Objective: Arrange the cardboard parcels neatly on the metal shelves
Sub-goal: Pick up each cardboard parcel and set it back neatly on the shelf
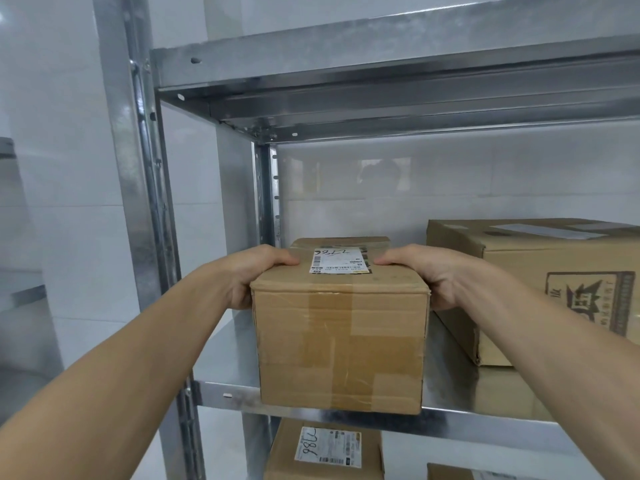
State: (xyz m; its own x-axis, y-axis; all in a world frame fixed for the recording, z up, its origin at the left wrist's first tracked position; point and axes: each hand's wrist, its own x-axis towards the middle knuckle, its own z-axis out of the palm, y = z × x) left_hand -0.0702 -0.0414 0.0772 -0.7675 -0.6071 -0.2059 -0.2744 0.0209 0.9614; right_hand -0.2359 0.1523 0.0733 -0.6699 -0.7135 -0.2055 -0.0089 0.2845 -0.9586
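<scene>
**Parcel held at the front edge of the middle shelf**

The metal rack fills the view, with its upright post (138, 202) at the left and the middle shelf (228, 344) bare at that end. That bare end is probably why the parcel is being brought in there. At the right of the same shelf sits a large printed box (536, 289), set well back.

The taped parcel (341, 341) is upright and square to the rack, near the large box with a gap between them. Its near face covers the shelf's front rim, so it cannot be told whether it rests on the shelf or is held just above it. A second labelled parcel (329, 452) lies on the shelf below.

The parcel is between the hands. The left hand (256, 275) grips its left top edge and the right hand (433, 275) its right, with the thumbs on top. This two-sided hold likely keeps the parcel level. The shipping label (341, 260) faces up between the thumbs.
</scene>
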